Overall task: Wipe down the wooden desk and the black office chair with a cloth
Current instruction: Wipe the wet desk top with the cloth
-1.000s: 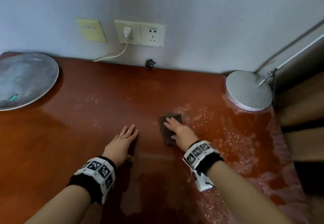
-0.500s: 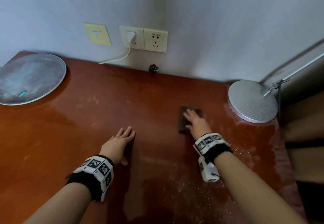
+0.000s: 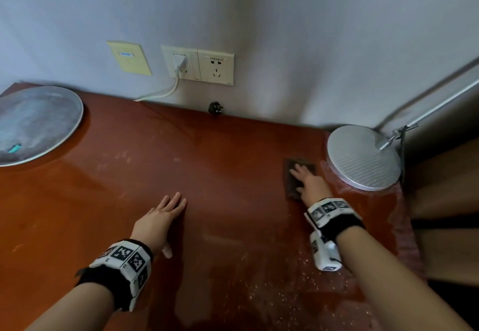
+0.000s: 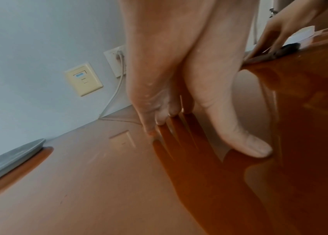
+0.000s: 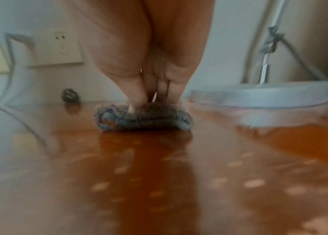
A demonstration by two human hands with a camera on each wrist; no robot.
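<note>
A folded grey cloth (image 3: 292, 182) (image 5: 143, 119) lies flat on the glossy reddish wooden desk (image 3: 220, 170), close to the round lamp base. My right hand (image 3: 307, 179) presses it down with straight fingers laid on top. The cloth (image 4: 288, 49) also shows far off in the left wrist view, under the right hand (image 4: 280, 31). My left hand (image 3: 166, 212) (image 4: 179, 120) rests flat on the bare desk (image 4: 119, 182) at the middle, fingers straight, holding nothing. The black chair is out of view.
A silver round lamp base (image 3: 363, 158) with a slanted metal arm stands at the back right corner. A large grey plate (image 3: 36, 123) sits at the back left. Wall sockets (image 3: 198, 64) with a white cable and a small black plug (image 3: 215, 108) line the wall.
My right hand has slid the cloth right and away, from the desk's middle up beside the lamp base. The left hand has stayed in place on the desk.
</note>
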